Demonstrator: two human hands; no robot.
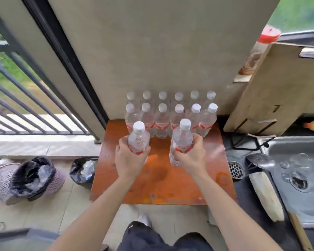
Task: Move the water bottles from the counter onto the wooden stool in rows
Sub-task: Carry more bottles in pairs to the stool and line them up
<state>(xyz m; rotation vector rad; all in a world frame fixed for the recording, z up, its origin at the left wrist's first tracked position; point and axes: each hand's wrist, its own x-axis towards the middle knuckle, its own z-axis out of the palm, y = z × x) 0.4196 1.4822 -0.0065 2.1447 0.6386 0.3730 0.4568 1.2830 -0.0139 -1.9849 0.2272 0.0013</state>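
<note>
Leftward first, item by item.

1. Bins [33, 176]: two, with black liners, on the floor well to the left of my left hand. They have no part in the job.

2. Left hand [129, 158]: fingers and thumb are wrapped round the lower half of the left bottle [139, 138], which is upright with a white cap and red label. I grip low, I judge, so the base can be set down square without my knuckles knocking the bottles ahead.

3. Stool [161, 187]: an orange-brown wooden top, directly under both hands. The near half is bare wood, with room for more rows.

4. Back row [179, 96]: six capped bottles, furthest beyond my fingertips, against the wall.

5. Front row [162, 113]: six more, just beyond my fingertips and packed touching the row behind. The tight packing is probably meant to keep the lines straight and save space.

6. Right hand [188, 156]: closed round the middle and lower part of the right bottle [182, 138], upright like its partner. Both held bottles sit just nearer to me than the front row, at about the spacing of a third row. Whether either base touches the wood I cannot tell.

7. Board [279, 87]: pale wood, leaning against the wall up and to the right of my right hand.

8. Sink [297, 160]: steel, set in the counter well right of my right hand, with glassware inside.

Estimate: twelve placed, two in hand, third row starting.
</note>
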